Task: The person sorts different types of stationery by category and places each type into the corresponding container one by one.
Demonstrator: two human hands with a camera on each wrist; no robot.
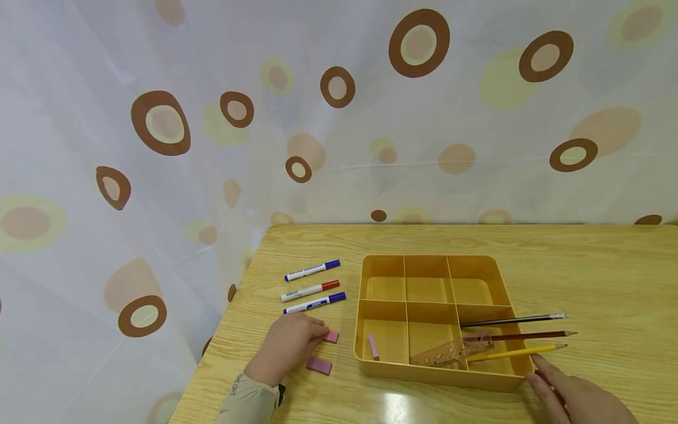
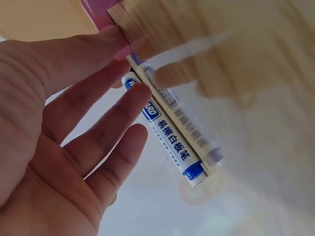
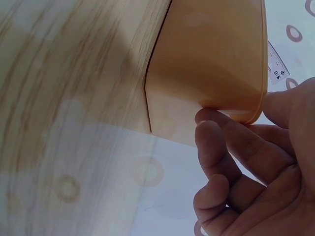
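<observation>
A: I was stood right there, where was the eraser (image 1: 331, 336)?

B: Just left of the tray (image 1: 434, 376), level with its near row. The left hand (image 1: 288, 338) had it pinched, thumb against fingertip, other fingers loose and half spread. The right hand (image 1: 580, 394) was part-closed on the tray's near right corner, thumb at the rim, fingers against the outer wall.

A: Anything dodgy?

B: Imo yeah. An off-centre squeeze could've made the eraser slip out. The left knuckles were right beside the nearest marker (image 1: 318, 303), so a sloppy lift might've set it rolling. And the pencils (image 1: 535, 350) poked past the tray's right side, so tugging that corner could've shaken them loose.

A: Which way did the eraser point?

B: Bare end toward the tray. Long axis looked roughly left-right, but fingers hid part, so can't swear. The other eraser (image 1: 319, 365), also left of the tray, lay crosswise too.
</observation>
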